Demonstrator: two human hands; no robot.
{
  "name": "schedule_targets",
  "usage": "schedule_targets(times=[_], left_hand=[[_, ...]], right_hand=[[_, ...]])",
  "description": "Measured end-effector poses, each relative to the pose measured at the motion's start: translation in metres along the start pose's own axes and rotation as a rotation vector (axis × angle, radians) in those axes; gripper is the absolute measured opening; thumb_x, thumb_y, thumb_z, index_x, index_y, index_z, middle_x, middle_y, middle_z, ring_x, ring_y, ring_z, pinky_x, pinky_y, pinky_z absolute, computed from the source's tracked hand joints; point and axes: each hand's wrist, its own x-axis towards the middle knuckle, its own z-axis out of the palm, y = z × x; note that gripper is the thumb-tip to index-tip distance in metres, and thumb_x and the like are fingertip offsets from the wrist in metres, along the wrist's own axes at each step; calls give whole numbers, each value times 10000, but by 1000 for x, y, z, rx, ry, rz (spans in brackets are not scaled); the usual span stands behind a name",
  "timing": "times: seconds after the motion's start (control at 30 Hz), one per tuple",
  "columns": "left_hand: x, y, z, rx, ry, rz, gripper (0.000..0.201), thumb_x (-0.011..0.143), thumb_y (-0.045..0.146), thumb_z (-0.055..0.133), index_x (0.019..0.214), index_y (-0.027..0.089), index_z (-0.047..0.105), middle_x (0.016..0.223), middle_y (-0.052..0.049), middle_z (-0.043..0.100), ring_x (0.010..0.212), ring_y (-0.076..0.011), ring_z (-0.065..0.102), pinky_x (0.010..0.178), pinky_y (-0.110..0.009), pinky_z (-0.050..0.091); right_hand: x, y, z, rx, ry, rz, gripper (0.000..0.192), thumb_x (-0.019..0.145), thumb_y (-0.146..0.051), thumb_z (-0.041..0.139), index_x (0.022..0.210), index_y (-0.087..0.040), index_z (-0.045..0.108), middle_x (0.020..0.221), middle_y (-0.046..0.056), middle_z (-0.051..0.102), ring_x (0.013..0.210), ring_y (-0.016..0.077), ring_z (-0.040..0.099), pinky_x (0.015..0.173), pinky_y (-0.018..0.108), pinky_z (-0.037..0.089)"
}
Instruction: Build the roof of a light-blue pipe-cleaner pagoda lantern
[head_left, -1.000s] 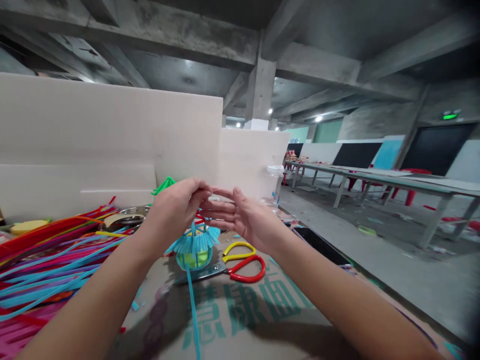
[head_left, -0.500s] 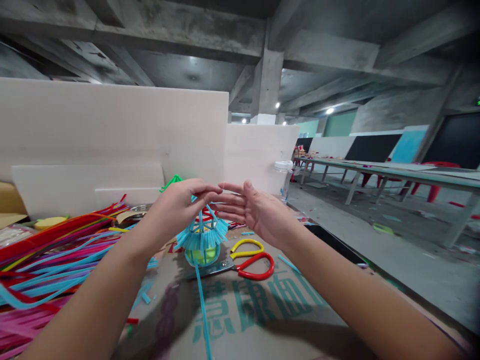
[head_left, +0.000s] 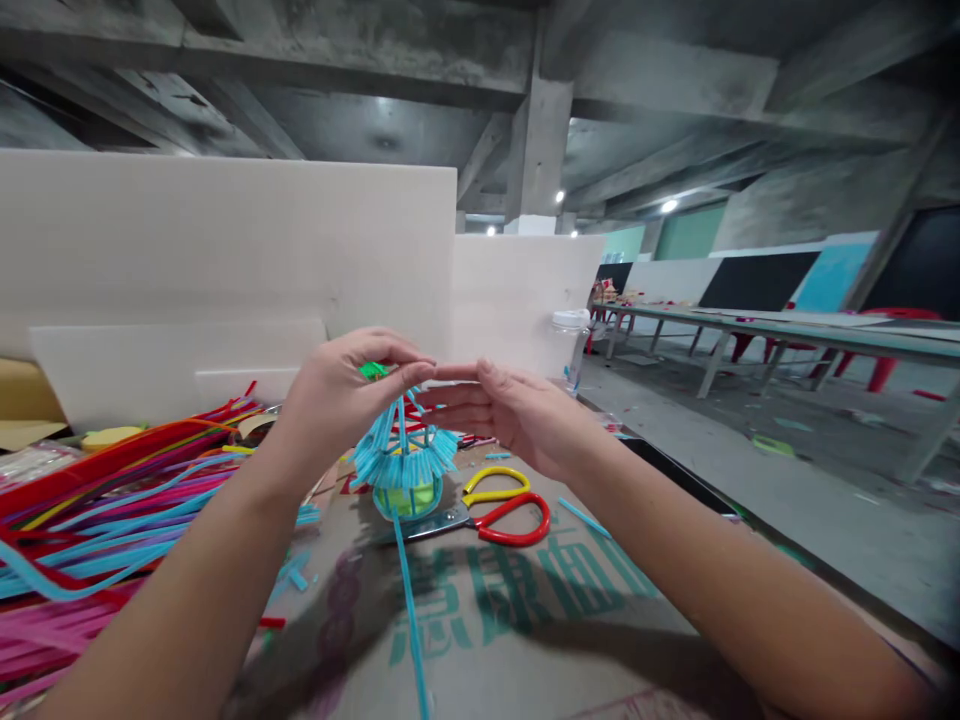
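Observation:
My left hand (head_left: 358,385) is raised above the table, thumb and forefinger pinched together; whatever lies between them is too small to make out. Its fingertips meet the forefinger of my right hand (head_left: 517,410), whose thumb presses on that forefinger while the other fingers stretch out sideways. Behind and below the hands stands a blue pipe-cleaner model (head_left: 405,455) with a fringed skirt, a yellow-green base and red parts, its upper portion partly hidden. A long blue pipe cleaner (head_left: 410,620) runs from its base towards me. Scissors (head_left: 514,518) with one red and one yellow handle lie beside the base.
Bundles of coloured pipe cleaners (head_left: 112,530) cover the left side. Beneath the model is a cardboard sheet (head_left: 480,670) with green printed characters. White boards (head_left: 225,250) stand behind, with a clear bottle (head_left: 568,350) at the back right. Another long table (head_left: 817,340) stands farther right.
My right thumb has come down from its raised position onto the forefinger. Both hands sit slightly higher in view, and the left fingertips are pinched closer together. The scissors and model stay put.

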Motion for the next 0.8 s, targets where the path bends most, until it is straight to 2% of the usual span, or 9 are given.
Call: schedule_targets(times=[0.1, 0.2, 0.3, 0.4, 0.47, 0.57, 0.63, 0.7, 0.8], left_hand=[[1, 3, -6, -174, 11, -69, 221, 830, 407, 686, 772, 199, 733, 1016, -49, 750, 878, -183, 680, 780, -285, 538], [1, 5, -7, -280, -2, -149, 272, 878, 442, 628, 850, 196, 740, 938, -58, 763, 709, -155, 678, 658, -277, 541], [2, 4, -6, -329, -31, -133, 291, 899, 454, 605, 862, 192, 726, 786, -42, 745, 627, -139, 656, 598, -263, 529], [2, 4, -4, -362, -53, -107, 312, 883, 481, 617, 832, 184, 699, 721, -29, 715, 640, -147, 657, 615, -273, 543], [2, 4, -5, -345, -58, -113, 327, 875, 496, 621, 840, 179, 693, 697, -25, 695, 634, -147, 644, 614, -277, 542], [3, 0, -10, -279, -35, -131, 332, 870, 497, 622, 852, 174, 693, 679, -20, 670, 609, -134, 604, 580, -259, 510], [3, -7, -14, -202, -29, -158, 334, 872, 499, 615, 859, 176, 699, 691, -20, 664, 605, -127, 576, 556, -243, 478], [3, -16, -17, -106, -46, -194, 345, 870, 518, 607, 861, 188, 705, 708, -17, 659, 609, -125, 558, 533, -232, 447], [4, -27, -17, -26, -92, -211, 373, 865, 556, 593, 878, 204, 717, 724, -13, 657, 622, -128, 553, 526, -226, 427]], right_hand=[[6, 4, -12, -118, 48, -60, 379, 849, -528, 668, 888, -154, 714, 916, 71, 741, 815, 154, 693, 848, 319, 533], [11, 8, -22, -213, 153, -100, 324, 843, -472, 691, 872, -149, 687, 892, 47, 717, 678, 97, 635, 716, 256, 522], [9, 12, -16, -245, 95, -121, 306, 850, -364, 700, 1101, -205, 624, 1249, 74, 640, 717, 91, 658, 708, 268, 536], [2, 18, 0, -256, -129, -102, 585, 842, -310, 701, 1374, -317, 459, 1470, 74, 483, 868, 124, 687, 758, 292, 552], [-2, 20, 7, -342, -261, -25, 592, 867, -319, 666, 1416, -310, 446, 1336, 71, 609, 937, 146, 682, 790, 294, 546], [-3, 13, -5, -712, -329, 91, 323, 891, -309, 619, 1196, -222, 676, 958, 55, 748, 857, 168, 687, 735, 273, 522], [-1, 0, -27, -1021, -266, 105, 186, 851, -240, 637, 984, -196, 759, 871, 42, 749, 760, 161, 668, 653, 250, 478], [0, -17, -52, -1197, -127, 140, 185, 852, -208, 601, 939, -179, 762, 748, 19, 720, 665, 137, 618, 604, 242, 431], [0, -38, -76, -1194, 89, 95, 257, 908, -305, 547, 968, -148, 741, 669, 12, 658, 607, 120, 570, 586, 244, 427]])
